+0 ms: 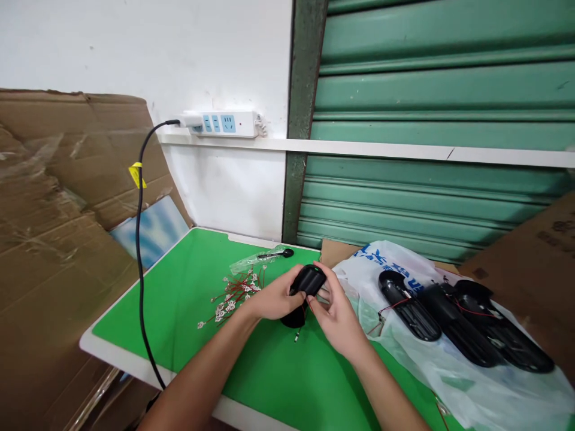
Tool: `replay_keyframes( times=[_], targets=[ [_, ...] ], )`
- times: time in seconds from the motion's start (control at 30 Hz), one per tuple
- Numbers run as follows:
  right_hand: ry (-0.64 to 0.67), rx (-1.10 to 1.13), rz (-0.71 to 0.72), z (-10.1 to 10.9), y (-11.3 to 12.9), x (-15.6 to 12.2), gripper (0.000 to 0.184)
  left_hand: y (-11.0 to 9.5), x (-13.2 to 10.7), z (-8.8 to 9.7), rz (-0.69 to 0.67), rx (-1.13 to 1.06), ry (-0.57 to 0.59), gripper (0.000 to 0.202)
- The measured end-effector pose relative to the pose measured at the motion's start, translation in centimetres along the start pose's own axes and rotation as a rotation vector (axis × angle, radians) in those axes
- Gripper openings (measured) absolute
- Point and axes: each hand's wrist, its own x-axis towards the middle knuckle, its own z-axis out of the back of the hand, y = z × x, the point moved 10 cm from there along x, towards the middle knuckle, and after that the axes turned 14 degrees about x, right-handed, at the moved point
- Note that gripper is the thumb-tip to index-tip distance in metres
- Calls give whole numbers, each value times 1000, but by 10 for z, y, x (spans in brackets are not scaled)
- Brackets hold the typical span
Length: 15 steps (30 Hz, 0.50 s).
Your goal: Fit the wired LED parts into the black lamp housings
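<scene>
Both hands met at table centre: left hand (274, 299) and right hand (336, 314) gripped one black housing (308, 281), apparently unfinished, a wire dangling below. At three o'clock, three more black housings (453, 326) waited on a plastic bag (449, 383); at ten o'clock lay red-wired parts (233, 293)
</scene>
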Motion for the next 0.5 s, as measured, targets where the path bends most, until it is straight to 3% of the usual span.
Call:
replay_keyframes(
  times=[0.2, 0.3, 0.37, 0.4, 0.47, 0.5],
  targets=[
    [18, 24, -36, 1, -1, 4, 67, -5, 5, 3, 7, 13, -23, 50],
    [82, 120, -10, 0, 7, 4, 72, -11, -12, 13, 108, -163, -117, 63],
    [110, 180, 45, 1, 16, 4, 68, -5, -49, 11, 268, -415, -195, 75],
    [110, 188, 74, 3, 21, 4, 66, -2, -75, 2, 346, -535, -183, 83],
    [81, 164, 127, 7, 27, 3, 63, 4, -138, -28, 499, -635, -64, 94],
    [64, 139, 139, 7, 29, 3, 62, 9, -173, -39, 564, -554, -27, 92]
  ],
)
